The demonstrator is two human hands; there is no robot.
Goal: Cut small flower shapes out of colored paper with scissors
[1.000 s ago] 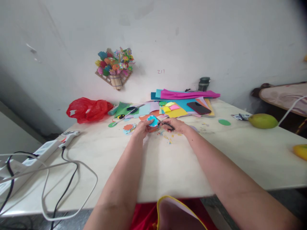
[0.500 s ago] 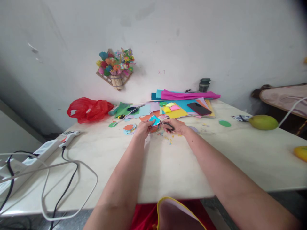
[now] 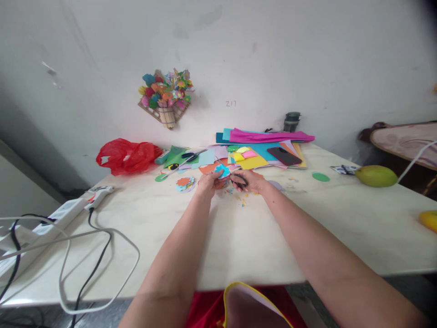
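Observation:
My left hand pinches a light blue paper flower with a scalloped edge. My right hand is closed around black-handled scissors, whose blades point toward the blue paper. Small coloured paper scraps lie on the table under and in front of the hands. To the left rests a stack of cut paper flowers, an orange one on top. Orange paper pieces lie partly hidden beneath my hands.
Behind the hands are coloured paper sheets, a phone, magenta paper and a second pair of scissors. A red plastic bag sits back left. Cables and a power strip occupy the left; a mango lies right.
The blue paper has turned slightly in my left hand and shifted a little right, showing more of its scalloped edge. My right hand stays on the scissors.

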